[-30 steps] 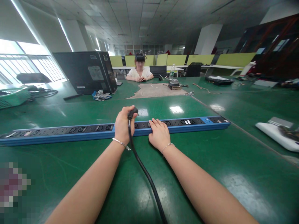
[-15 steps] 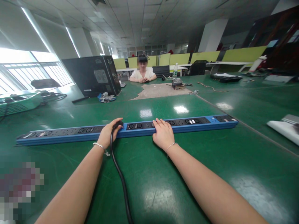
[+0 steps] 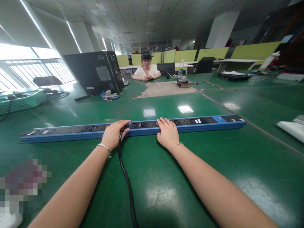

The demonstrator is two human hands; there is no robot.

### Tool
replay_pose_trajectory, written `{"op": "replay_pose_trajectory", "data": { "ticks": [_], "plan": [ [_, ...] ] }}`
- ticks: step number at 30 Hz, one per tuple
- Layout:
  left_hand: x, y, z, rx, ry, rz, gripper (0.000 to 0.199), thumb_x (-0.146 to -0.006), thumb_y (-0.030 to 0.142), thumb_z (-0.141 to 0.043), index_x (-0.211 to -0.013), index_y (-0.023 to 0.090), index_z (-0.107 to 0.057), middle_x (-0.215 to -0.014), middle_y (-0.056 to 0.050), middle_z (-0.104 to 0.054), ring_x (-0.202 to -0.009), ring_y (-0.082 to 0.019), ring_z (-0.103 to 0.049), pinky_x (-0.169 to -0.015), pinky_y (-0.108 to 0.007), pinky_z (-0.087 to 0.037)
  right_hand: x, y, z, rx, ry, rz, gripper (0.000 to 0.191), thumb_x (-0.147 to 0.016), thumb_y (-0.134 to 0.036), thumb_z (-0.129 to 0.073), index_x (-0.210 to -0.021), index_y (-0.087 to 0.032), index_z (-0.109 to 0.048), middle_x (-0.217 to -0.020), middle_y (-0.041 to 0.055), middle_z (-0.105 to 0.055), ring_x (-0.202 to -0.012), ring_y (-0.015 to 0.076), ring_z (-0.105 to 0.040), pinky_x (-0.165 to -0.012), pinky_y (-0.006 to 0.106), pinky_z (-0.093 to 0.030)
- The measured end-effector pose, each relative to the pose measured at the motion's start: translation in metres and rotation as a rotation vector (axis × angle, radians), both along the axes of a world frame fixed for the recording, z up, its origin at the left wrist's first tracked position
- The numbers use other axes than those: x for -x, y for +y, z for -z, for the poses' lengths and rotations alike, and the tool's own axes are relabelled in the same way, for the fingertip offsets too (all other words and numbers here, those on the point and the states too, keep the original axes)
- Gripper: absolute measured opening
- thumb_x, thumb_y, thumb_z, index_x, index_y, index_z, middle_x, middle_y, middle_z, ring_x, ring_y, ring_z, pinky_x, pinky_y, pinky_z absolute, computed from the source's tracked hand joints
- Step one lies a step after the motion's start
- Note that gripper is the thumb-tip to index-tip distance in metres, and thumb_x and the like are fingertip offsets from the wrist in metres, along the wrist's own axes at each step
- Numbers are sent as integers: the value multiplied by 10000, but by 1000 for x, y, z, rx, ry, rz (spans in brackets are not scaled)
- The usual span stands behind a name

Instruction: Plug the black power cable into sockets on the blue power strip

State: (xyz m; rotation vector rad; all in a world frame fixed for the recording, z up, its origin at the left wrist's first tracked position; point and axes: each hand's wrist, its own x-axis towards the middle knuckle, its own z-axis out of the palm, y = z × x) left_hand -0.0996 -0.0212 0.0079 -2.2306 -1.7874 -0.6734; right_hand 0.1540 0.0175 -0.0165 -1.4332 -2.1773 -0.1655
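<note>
A long blue power strip (image 3: 142, 130) with black socket panels lies across the green table in front of me. Pinched in my left hand (image 3: 115, 133) is the black plug (image 3: 123, 128) of a thick power cord, held against the strip left of its middle. The fingers cover much of the plug, so I cannot tell how deep it sits. From it the black cord (image 3: 128, 183) runs down toward me. My right hand (image 3: 168, 133) grips the strip right of its middle, fingers over the top and thumb by the near side.
A black computer case (image 3: 95, 74) stands back left, with gloves (image 3: 109, 95) beside it. A green basket (image 3: 26, 103) holds cables at the left. Across the table sits a person (image 3: 146, 71) near a water bottle (image 3: 180, 68). A white object (image 3: 291, 129) lies at the right edge.
My left hand has turned a little, its fingers now reaching farther over the plug, and the cord has shifted slightly right. The right hand keeps its hold on the strip. The view has tilted slightly.
</note>
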Motion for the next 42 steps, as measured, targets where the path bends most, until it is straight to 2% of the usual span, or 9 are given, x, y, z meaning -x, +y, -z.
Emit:
{"op": "replay_pose_trajectory", "data": {
  "ticks": [7,18,23,27,30,32,34,37,42],
  "plan": [
    [-7,0,3,-32,13,-122,379,-868,454,-393,-1188,313,-538,-1163,-66,-606,-1150,-236,-501,-937,-407,-382,0,-1,-2,15,-12,3,560,-739,-188,-450,-1296,-138,-457,-1367,68,-443,-1270,214,-327,-1049,372,-203],
    [-8,0,3,-21,-59,-52,365,-879,417,-376,-1185,298,-537,-1120,-35,-617,-1014,-205,-566,-877,-341,-414,1,-2,-3,8,-15,1,552,-745,-201,-457,-1293,-135,-458,-1362,83,-445,-1268,224,-330,-1043,377,-204],
    [-9,3,7,-64,-116,-38,344,-873,405,-396,-1147,287,-567,-1093,-29,-630,-987,-200,-574,-884,-342,-417,1,-5,-4,-9,-7,3,583,-790,-357,-490,-1343,-198,-393,-1362,95,-439,-1268,246,-327,-1031,409,-214],
    [-8,5,9,-54,-160,-12,337,-863,392,-420,-1140,277,-573,-1082,-35,-640,-985,-201,-584,-891,-348,-425,2,-5,-3,-15,-23,5,505,-812,-462,-486,-1277,-268,-477,-1373,92,-421,-1278,261,-313,-1021,433,-217],
    [-9,4,4,-93,-263,-8,333,-854,379,-439,-1128,250,-577,-1084,-38,-645,-985,-198,-591,-897,-332,-432,2,-4,-2,-19,-31,6,473,-821,-467,-484,-1256,-283,-500,-1374,90,-418,-1278,259,-314,-1018,432,-222],
    [-7,1,-5,-201,-381,-82,346,-852,378,-441,-1142,234,-562,-1106,-38,-634,-992,-190,-588,-901,-313,-435,1,-4,-2,-18,-33,2,475,-824,-469,-483,-1260,-284,-497,-1371,92,-421,-1275,257,-318,-1016,428,-226],
    [-1,-3,-16,-317,-471,-181,362,-850,386,-442,-1164,233,-541,-1134,-32,-616,-1018,-184,-576,-917,-303,-428,1,-4,-2,-14,-35,-2,474,-826,-472,-481,-1263,-286,-494,-1372,91,-421,-1275,257,-318,-1016,428,-225],
    [22,-10,-28,-368,-510,-271,356,-834,379,-469,-1151,243,-557,-1153,-23,-608,-1047,-184,-561,-943,-308,-415,0,-3,-2,-9,-37,-1,468,-828,-470,-481,-1260,-291,-497,-1380,87,-413,-1276,260,-316,-1015,431,-222],
    [80,-18,-23,-228,-556,-453,387,-793,397,-498,-1137,240,-582,-1076,-50,-639,-959,-228,-596,-875,-396,-461,0,-2,-1,-18,-33,-3,468,-831,-474,-474,-1261,-291,-496,-1372,88,-423,-1272,259,-323,-1012,426,-227]
  ]
}}
